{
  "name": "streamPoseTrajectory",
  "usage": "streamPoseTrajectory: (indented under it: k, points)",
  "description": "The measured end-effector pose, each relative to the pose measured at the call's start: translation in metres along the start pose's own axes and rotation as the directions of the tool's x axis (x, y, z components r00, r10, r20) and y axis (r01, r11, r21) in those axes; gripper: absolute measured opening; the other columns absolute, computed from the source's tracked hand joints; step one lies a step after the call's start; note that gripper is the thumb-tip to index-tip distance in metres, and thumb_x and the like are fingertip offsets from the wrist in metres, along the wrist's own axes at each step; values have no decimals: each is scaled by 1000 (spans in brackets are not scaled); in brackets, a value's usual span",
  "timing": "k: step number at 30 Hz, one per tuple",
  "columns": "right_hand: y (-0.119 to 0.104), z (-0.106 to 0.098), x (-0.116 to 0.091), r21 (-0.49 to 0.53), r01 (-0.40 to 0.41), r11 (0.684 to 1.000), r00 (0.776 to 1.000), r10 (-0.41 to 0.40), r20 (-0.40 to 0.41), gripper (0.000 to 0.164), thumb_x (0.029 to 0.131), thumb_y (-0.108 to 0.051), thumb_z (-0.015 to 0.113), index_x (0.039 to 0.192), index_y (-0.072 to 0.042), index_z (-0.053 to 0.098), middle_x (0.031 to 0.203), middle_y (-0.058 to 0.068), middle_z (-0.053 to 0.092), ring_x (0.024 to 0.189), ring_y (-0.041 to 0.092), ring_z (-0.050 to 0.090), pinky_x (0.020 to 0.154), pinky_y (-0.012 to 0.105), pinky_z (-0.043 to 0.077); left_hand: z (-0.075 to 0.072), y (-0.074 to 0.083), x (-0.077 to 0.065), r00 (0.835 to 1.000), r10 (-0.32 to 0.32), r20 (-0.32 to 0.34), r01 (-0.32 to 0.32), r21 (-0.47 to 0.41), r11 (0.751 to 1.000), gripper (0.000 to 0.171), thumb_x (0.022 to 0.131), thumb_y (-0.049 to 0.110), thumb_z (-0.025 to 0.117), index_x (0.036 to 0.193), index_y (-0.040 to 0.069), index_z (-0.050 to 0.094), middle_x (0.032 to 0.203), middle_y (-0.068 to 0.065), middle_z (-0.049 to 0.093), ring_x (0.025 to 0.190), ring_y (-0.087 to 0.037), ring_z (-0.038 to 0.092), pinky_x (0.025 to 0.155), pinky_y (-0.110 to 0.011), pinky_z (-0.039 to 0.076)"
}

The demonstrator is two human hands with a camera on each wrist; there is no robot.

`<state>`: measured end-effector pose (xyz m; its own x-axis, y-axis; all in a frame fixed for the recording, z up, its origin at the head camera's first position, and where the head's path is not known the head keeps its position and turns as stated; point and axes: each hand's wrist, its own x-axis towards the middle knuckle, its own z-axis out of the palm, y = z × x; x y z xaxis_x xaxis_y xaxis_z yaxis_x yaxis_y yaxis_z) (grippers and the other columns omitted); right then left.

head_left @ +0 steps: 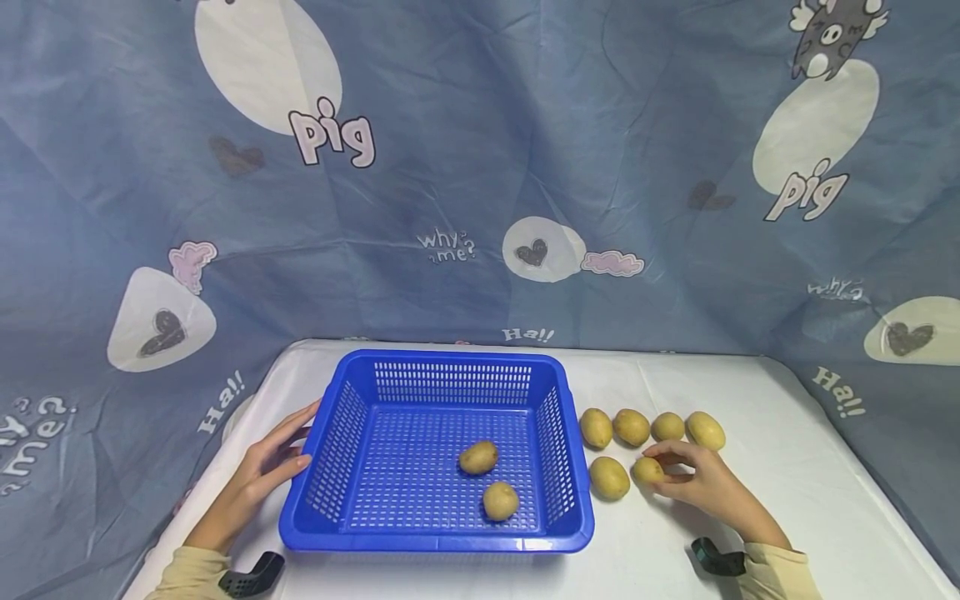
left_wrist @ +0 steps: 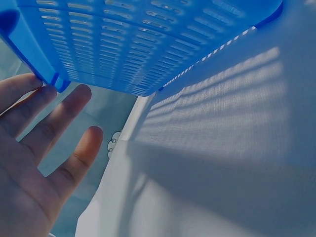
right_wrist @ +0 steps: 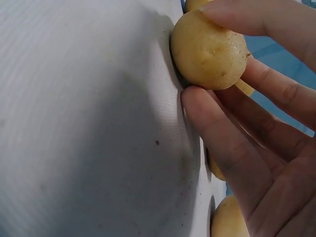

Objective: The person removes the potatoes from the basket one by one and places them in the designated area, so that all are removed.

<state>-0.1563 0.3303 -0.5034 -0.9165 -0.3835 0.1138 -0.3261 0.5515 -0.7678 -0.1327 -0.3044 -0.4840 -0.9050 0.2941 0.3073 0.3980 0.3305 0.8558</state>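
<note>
My left hand (head_left: 258, 473) touches the left rim of a blue plastic basket (head_left: 435, 543) with its fingers rather straight. In the left wrist view the fingertips of the left hand (left_wrist: 29, 153) meet the basket's rim (left_wrist: 61, 83). Two potatoes lie inside: a longish potato (head_left: 478, 457) and a rounder potato (head_left: 500, 501). To the right of the basket, my right hand (head_left: 705, 482) pinches a small potato (head_left: 647, 470) between thumb and fingers. The right wrist view shows that potato (right_wrist: 210, 52) close against the white table, the fingertips at its sides.
Behind the right hand a row of several potatoes (head_left: 632, 427) lies on the white table (head_left: 645, 558). Another potato (head_left: 609, 477) sits between the basket and the right hand. A blue printed cloth (head_left: 450, 167) hangs behind the table.
</note>
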Motion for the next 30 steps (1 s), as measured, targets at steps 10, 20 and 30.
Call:
streamPoseTrajectory:
  k: [10,20,30]
  points:
    - [-2,1,1,-3,-68,998,998,68,-13,44,81,-9,87,119,3,69,117,20,72,100,-5,66,83,29,63,0,-1,0,1000,0,4,0,-3,1000,64,101,0,50,162,10,34,164,6,39,135,5,49,103,-8,41]
    - [-3,0,-1,7,-88,996,995,88,-46,44,80,-10,88,118,2,69,116,19,73,100,-5,67,82,26,62,0,2,1,1000,-8,5,8,-10,1000,64,101,1,50,162,12,34,164,7,40,134,5,50,103,-8,41]
    - [-15,-9,-3,52,-90,995,991,95,-96,44,84,-12,86,121,4,68,122,22,69,106,-3,66,85,26,62,-1,1,0,1000,-6,11,6,-22,1000,63,101,0,50,162,9,34,164,8,40,133,5,50,103,-8,41]
